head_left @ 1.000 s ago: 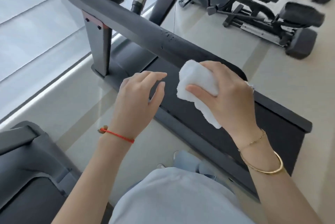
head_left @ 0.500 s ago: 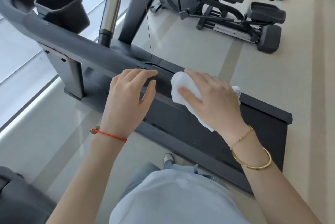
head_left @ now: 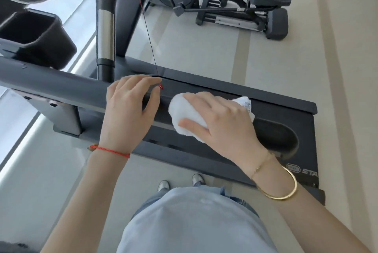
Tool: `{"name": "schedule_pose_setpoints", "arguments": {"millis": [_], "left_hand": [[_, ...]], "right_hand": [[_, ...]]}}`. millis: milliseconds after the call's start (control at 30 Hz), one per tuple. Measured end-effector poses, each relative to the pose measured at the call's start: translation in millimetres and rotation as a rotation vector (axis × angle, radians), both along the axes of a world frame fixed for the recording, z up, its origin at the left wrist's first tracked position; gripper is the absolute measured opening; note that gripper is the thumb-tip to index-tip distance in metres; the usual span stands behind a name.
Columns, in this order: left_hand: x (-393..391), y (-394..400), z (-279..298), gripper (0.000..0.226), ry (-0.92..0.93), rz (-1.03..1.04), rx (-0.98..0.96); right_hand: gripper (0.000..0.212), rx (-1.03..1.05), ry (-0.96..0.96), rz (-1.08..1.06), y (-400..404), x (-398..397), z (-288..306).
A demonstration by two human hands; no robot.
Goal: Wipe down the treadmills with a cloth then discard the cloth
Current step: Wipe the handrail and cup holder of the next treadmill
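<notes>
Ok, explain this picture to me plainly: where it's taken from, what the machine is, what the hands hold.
The camera sits on a person's head and looks down, so you see their own arms, shirt and shoes. The dark machine is a treadmill, seen from its side; the thick grey bar across the left is its handrail. The right hand grips a white cloth and presses it on the handrail's end. The left hand rests on the handrail beside it, holding nothing; a thin red cord hangs down to its fingertips. Behind, on the pale floor, stands another exercise machine.
</notes>
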State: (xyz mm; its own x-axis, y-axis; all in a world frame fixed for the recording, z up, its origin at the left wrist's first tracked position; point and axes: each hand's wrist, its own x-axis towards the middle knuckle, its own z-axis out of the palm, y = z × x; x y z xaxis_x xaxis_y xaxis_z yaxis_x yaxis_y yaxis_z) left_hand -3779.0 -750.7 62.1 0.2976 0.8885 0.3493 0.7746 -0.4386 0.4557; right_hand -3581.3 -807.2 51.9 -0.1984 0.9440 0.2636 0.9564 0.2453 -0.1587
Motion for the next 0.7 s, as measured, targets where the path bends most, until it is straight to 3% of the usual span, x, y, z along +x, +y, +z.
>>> {"name": "schedule_pose_setpoints", "arguments": {"millis": [133, 267, 467, 633, 700], "left_hand": [[-19, 14, -1, 0.023, 0.033, -0.060, -0.007], [-43, 28, -4, 0.026, 0.021, -0.127, -0.019], [-65, 32, -8, 0.023, 0.008, -0.212, -0.025], [-73, 36, -11, 0.024, 0.037, -0.291, -0.041], [-75, 36, -12, 0.021, 0.036, -0.313, -0.029]], "right_hand": [[0.056, -0.021, 0.005, -0.211, 20, -36, 2], [0.051, 0.006, -0.047, -0.190, 46, -83, -2], [0.050, 0.110, 0.027, -0.148, 10, -65, -10], [0.050, 0.025, 0.060, -0.461, 40, -80, -3], [0.049, -0.019, 0.057, -0.469, 56, -90, -5]]}}
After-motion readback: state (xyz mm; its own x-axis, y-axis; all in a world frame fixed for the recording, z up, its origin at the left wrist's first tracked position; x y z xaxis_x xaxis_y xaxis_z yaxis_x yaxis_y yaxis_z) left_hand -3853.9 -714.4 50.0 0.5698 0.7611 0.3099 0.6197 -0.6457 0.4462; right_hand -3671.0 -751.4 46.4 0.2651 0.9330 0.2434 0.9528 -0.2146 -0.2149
